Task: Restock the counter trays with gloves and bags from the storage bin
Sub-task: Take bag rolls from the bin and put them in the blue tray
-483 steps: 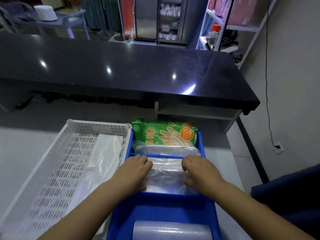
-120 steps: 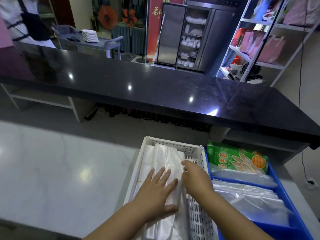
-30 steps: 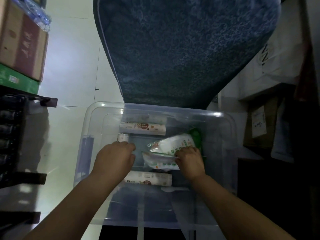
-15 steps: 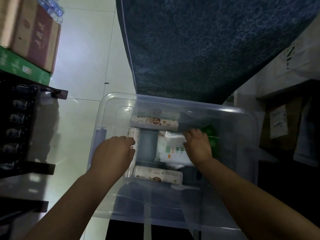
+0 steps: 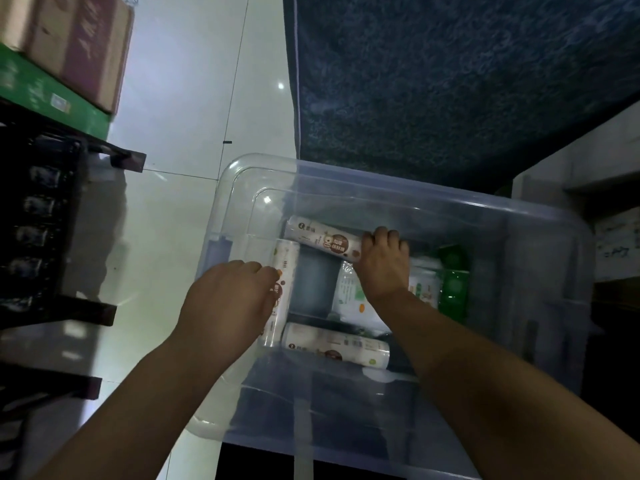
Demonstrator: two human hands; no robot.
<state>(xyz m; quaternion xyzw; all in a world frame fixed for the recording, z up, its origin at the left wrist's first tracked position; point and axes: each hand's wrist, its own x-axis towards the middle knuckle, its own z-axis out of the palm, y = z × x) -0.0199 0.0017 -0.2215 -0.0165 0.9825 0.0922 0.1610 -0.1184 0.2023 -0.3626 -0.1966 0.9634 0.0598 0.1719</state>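
A clear plastic storage bin (image 5: 242, 188) sits on the floor below me. Inside lie three white rolls of bags: one along the far side (image 5: 322, 240), one along the left (image 5: 283, 271), one along the near side (image 5: 336, 344). A flat white packet (image 5: 349, 299) and green glove packs (image 5: 453, 285) lie to the right of them. My right hand (image 5: 384, 261) is curled over the right end of the far roll. My left hand (image 5: 228, 299) rests on the left roll, fingers bent over it; whether it grips the roll is unclear.
A dark blue textured cloth (image 5: 450, 81) hangs beyond the bin. Cardboard boxes (image 5: 69, 46) sit on a dark rack (image 5: 41, 220) at left. Pale tiled floor (image 5: 194, 98) runs between rack and bin. More boxes stand in shadow at the right (image 5: 609, 237).
My right hand has left the white packet and moved up onto the end of the far roll. My left hand shifted slightly right onto the left roll. The view has come closer to the bin.
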